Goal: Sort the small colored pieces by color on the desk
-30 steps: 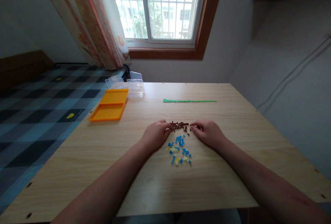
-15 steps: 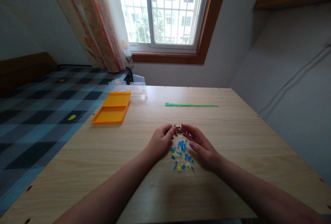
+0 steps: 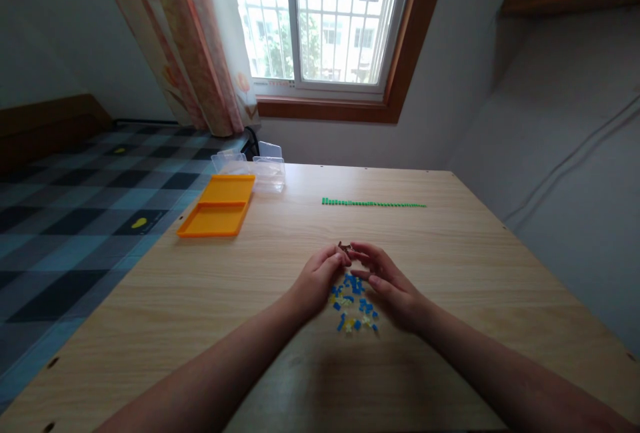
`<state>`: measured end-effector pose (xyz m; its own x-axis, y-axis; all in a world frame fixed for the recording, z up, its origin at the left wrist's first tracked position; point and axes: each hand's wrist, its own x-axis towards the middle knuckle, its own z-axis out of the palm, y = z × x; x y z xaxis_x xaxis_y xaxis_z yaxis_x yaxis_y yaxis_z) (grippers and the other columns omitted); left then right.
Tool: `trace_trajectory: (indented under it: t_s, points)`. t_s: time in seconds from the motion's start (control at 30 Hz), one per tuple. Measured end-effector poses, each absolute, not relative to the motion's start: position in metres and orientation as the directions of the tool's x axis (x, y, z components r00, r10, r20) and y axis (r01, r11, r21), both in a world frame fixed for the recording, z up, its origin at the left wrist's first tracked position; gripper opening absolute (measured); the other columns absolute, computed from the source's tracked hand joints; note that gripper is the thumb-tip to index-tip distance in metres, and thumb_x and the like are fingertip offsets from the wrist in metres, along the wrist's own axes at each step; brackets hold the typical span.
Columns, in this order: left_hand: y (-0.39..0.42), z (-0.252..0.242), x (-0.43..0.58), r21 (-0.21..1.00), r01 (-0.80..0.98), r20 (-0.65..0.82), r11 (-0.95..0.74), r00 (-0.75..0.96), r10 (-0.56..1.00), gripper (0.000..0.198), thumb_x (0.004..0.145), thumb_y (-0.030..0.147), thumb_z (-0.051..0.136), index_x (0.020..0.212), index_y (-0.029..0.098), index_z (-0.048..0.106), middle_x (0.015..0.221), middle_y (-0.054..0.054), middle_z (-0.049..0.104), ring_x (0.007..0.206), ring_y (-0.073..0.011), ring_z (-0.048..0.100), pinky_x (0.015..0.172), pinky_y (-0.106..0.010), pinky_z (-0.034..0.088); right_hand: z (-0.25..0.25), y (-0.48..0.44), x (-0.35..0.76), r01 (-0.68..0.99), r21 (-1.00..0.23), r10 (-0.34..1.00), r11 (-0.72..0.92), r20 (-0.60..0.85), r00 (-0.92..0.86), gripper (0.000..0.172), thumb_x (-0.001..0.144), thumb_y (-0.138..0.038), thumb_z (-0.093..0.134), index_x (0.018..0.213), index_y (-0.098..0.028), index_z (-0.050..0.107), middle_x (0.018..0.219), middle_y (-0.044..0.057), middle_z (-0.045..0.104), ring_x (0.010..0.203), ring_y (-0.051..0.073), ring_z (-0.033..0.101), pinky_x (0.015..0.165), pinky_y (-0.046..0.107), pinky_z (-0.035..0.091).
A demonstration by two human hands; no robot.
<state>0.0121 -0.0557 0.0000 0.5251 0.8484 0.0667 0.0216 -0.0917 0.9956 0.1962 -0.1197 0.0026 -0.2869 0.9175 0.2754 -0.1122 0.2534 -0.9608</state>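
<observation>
Small brown pieces [image 3: 345,246] lie bunched on the table between my two hands, partly covered by fingers. My left hand [image 3: 321,273] curls in from the left with its thumb against the fingers, and what is inside them is hidden. From the right, my right hand [image 3: 387,279] reaches round the same bunch, fingers and thumb apart. Just nearer to me, loose blue pieces [image 3: 354,284] lie scattered, with pale yellow pieces [image 3: 349,327] mixed among them.
A long row of small green pieces [image 3: 373,203] runs across the far part of the wooden table [image 3: 240,299]. Towards the far left sit an orange tray [image 3: 220,219] with a divider and a clear plastic box [image 3: 270,176]. A bed with a checked cover [image 3: 100,206] adjoins the left.
My hands have drawn closer together around the brown pieces, and fewer of them show. My left fingers have curled inwards. The whole view has shifted slightly.
</observation>
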Motion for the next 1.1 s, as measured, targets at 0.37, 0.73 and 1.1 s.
trace_trajectory:
  t_s: [0.37, 0.73, 1.1]
  points:
    - [-0.071, 0.023, 0.014, 0.831, 0.197, 0.224, -0.521, 0.738, 0.636, 0.028, 0.095, 0.036, 0.044, 0.101, 0.017, 0.064, 0.104, -0.008, 0.067, 0.099, -0.0223, 0.059, 0.092, -0.036, 0.046, 0.001, -0.092, 0.232, 0.117, -0.905, 0.848, 0.408, 0.424, 0.318, 0.035, 0.095, -0.038, 0.051, 0.129, -0.027, 0.053, 0.128, 0.011, 0.058, 0.118, 0.024, 0.057, 0.102, 0.048, 0.050]
    - [-0.074, 0.032, 0.028, 0.819, 0.094, 0.236, -0.566, 0.843, 0.482, 0.055, 0.101, 0.048, 0.027, 0.093, 0.015, 0.070, 0.093, -0.010, 0.068, 0.091, -0.0215, 0.063, 0.090, -0.035, 0.049, -0.007, -0.084, 0.235, 0.129, -0.948, 0.912, 0.292, 0.316, 0.263, 0.036, 0.092, -0.042, 0.050, 0.120, -0.021, 0.061, 0.097, 0.007, 0.062, 0.080, 0.018, 0.059, 0.066, 0.031, 0.054]
    - [-0.090, 0.031, 0.033, 0.809, 0.084, 0.225, -0.582, 0.870, 0.439, 0.066, 0.101, 0.058, 0.021, 0.101, 0.015, 0.071, 0.099, -0.012, 0.068, 0.096, -0.0226, 0.062, 0.094, -0.036, 0.048, -0.006, -0.083, 0.239, 0.115, -0.953, 0.932, 0.280, 0.299, 0.204, 0.039, 0.091, -0.042, 0.051, 0.122, -0.020, 0.060, 0.092, 0.005, 0.061, 0.079, 0.017, 0.057, 0.060, 0.027, 0.051]
